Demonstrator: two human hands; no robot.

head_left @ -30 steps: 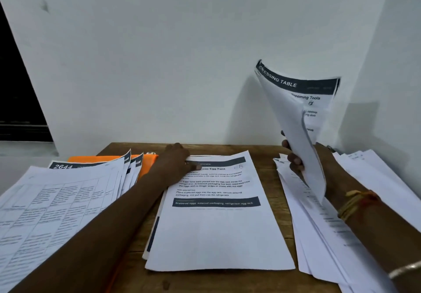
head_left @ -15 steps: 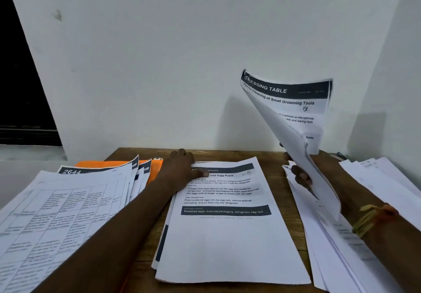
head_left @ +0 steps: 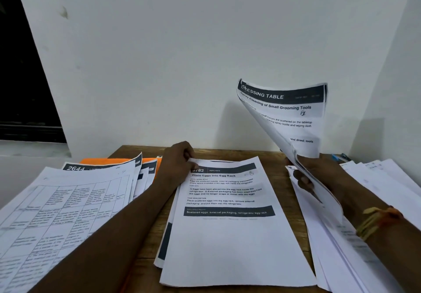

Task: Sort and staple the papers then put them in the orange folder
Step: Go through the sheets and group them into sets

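Wooden desk (head_left: 275,169), right hand (head_left: 319,174) holding "DRESSING TABLE" sheet (head_left: 293,119) beside "KITCHEN" sheet (head_left: 227,235).

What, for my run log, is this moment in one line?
sorting; left hand pinches top corner of middle sheet; right hand holds raised sheets; orange folder under left pile

A wooden table (head_left: 273,174) stands against a white wall, and a middle stack (head_left: 227,247) of printed sheets lies flat on it, the top one headed "Place Eggs into Egg Rack". To the left an orange folder (head_left: 102,161) lies on the wood under a fanned left pile (head_left: 57,213) of sheets with ruled grids, which hangs past the table's left edge. To the right a loose right pile (head_left: 330,258) spreads toward the corner, near a small blue item (head_left: 339,157) too small to tell.
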